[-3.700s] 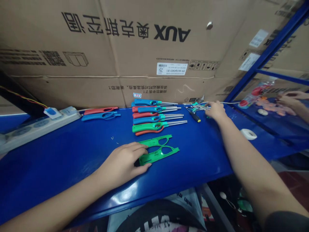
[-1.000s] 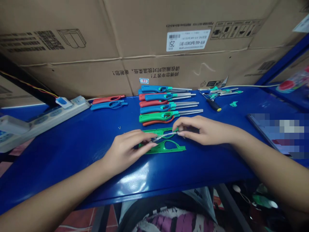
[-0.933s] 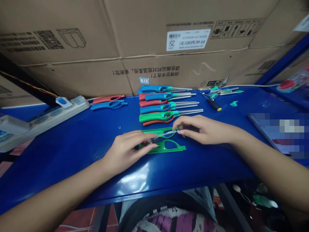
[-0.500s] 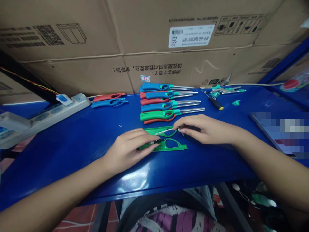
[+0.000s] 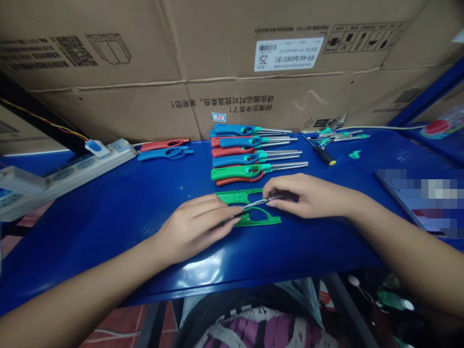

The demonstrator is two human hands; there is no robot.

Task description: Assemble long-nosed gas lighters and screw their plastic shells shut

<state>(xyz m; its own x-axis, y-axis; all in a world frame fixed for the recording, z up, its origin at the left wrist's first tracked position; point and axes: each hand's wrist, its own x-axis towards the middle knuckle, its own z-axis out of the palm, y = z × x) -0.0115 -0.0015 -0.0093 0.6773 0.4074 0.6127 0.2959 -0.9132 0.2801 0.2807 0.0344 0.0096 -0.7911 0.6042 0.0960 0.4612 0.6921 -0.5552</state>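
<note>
My left hand [image 5: 201, 220] is closed, its fingertips pinching a small black part [image 5: 245, 212], mostly hidden by the fingers. From the right, my right hand [image 5: 302, 193] grips a slim silver tool that looks like tweezers [image 5: 256, 204]; its tip reaches my left fingertips. Beneath both hands lie two green lighter shell halves, the upper shell half [image 5: 235, 196] and the lower shell half [image 5: 266, 222]. My left fingers cover the left end of the lower one. Just behind lies a stack of long-nosed gas lighters [image 5: 235, 173], in green, blue and red with metal tubes.
A red lighter shell [image 5: 163, 145] and a blue one [image 5: 163, 154] lie beside a power strip [image 5: 83, 169] at left. Back right are a screwdriver [image 5: 324, 154] and loose teal parts [image 5: 354, 154]. Tiny screws [image 5: 181, 187] lie left of the shells. Cardboard [image 5: 145, 111] stands behind.
The tweezers' tip has moved from the upper shell half down to my left fingertips. My left hand has shifted slightly right, and the black part is now more hidden.
</note>
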